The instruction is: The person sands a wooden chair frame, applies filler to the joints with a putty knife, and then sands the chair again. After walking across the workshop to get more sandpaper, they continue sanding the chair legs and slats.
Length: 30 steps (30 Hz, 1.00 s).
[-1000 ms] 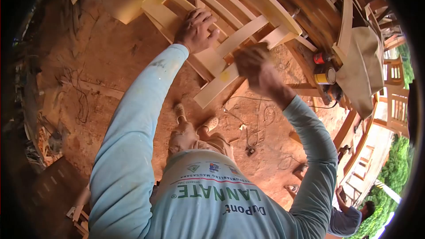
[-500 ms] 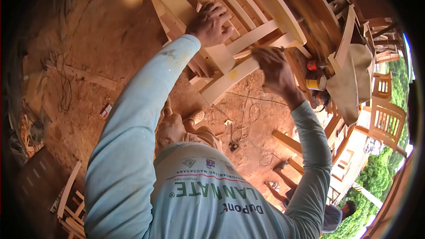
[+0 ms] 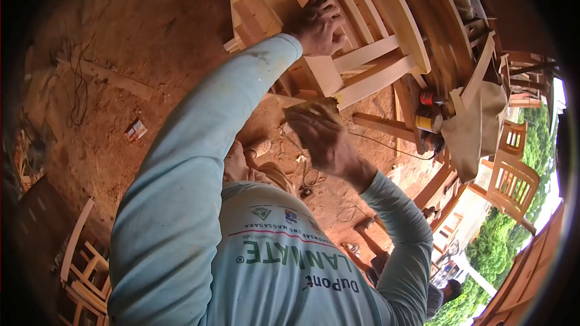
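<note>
A pale, unfinished wooden chair (image 3: 377,75) with curved slats lies tilted at the top of the head view. My left hand (image 3: 317,27) has its fingers curled over the chair's frame, bracing it. Lower down, my right hand (image 3: 320,133) presses a brown sheet that looks like sandpaper (image 3: 329,104) against the near end of a curved chair rail. The hand covers that rail end and most of the sheet.
Right of the chair stand a red can (image 3: 427,97) and a yellow can (image 3: 429,122), beside a draped beige cloth (image 3: 477,127). Finished chairs (image 3: 512,182) stand further right. Another person (image 3: 444,294) is at lower right. A cord (image 3: 386,143) crosses the dirt floor.
My right hand has moved left and down along the curved rail, toward its near end. My left hand stays on the chair; the view has shifted a little.
</note>
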### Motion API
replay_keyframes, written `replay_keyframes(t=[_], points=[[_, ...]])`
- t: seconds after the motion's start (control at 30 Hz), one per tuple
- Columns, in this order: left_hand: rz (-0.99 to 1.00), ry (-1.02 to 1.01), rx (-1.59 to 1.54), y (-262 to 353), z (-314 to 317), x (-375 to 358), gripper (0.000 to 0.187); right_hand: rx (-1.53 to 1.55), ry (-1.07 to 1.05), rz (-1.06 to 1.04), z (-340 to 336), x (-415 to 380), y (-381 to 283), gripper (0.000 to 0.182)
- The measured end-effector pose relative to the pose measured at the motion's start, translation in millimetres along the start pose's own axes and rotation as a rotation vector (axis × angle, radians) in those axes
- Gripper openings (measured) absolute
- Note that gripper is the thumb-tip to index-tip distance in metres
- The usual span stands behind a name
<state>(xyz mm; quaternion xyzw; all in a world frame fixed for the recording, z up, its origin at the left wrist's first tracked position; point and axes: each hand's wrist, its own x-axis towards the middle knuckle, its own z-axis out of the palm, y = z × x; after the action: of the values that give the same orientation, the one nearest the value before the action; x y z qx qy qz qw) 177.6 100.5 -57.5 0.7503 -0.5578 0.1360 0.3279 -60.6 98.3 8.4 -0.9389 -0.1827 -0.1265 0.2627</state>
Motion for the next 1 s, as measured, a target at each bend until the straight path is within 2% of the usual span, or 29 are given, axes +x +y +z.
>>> replay_keyframes(t=[0.07, 0.3, 0.33, 0.37, 0.43, 0.5, 0.63, 0.67, 0.7, 0.77, 0.87, 0.9, 0.97, 1.0], points=[[0.014, 0.002, -0.015, -0.4, -0.1, -0.2, 0.037, -0.114, -0.014, 0.012, -19.1, 4.9, 5.9, 0.019], [0.007, 0.028, -0.026, -1.5, 4.0, -1.4, 0.036, 0.088, -0.035, 0.05, -9.9, 5.6, -9.9, 0.031], [0.01, 0.035, -0.035, -1.0, 5.4, -1.9, 0.036, 0.019, -0.105, 0.057, -30.3, 4.8, -5.7, 0.034], [0.01, 0.045, -0.04, -1.7, 5.6, -1.1, 0.036, -0.104, -0.046, 0.061, -43.3, 1.1, 4.2, 0.035], [0.019, 0.037, -0.038, -3.3, 1.2, 0.5, 0.036, -0.14, 0.086, 0.129, -78.3, 18.5, 11.6, 0.032], [0.02, 0.026, -0.048, -1.2, 4.1, -2.6, 0.036, -0.289, -0.01, 0.148, -92.7, 31.8, 7.7, 0.03], [0.015, 0.026, -0.043, -0.7, 1.2, 0.5, 0.036, -0.29, -0.116, 0.051, -29.6, 9.4, 13.1, 0.019], [0.015, 0.023, -0.037, -0.4, -0.9, -0.4, 0.036, -0.144, -0.02, 0.086, -10.0, -1.3, 16.2, 0.02], [0.012, 0.013, -0.035, -0.5, -1.2, -1.5, 0.036, -0.098, 0.039, 0.028, -4.4, 6.3, 3.7, 0.025], [0.014, -0.005, -0.032, -0.7, -1.7, -0.3, 0.037, 0.247, -0.022, 0.146, -8.5, 18.9, -33.2, 0.032], [0.009, 0.039, -0.052, -2.7, 7.1, -1.5, 0.037, 0.164, 0.002, 0.163, -35.8, 27.2, -35.9, 0.041], [0.012, 0.037, -0.04, -3.1, 4.5, -1.2, 0.037, 0.067, 0.055, 0.13, -41.5, 23.7, -17.3, 0.04], [0.021, 0.031, -0.019, -1.9, 2.6, -0.9, 0.037, -0.206, -0.035, 0.122, -65.4, 26.5, -0.8, 0.037], [0.015, 0.038, -0.029, -1.6, 4.0, -1.4, 0.037, -0.193, -0.039, 0.118, -59.7, 23.4, -2.2, 0.037]])
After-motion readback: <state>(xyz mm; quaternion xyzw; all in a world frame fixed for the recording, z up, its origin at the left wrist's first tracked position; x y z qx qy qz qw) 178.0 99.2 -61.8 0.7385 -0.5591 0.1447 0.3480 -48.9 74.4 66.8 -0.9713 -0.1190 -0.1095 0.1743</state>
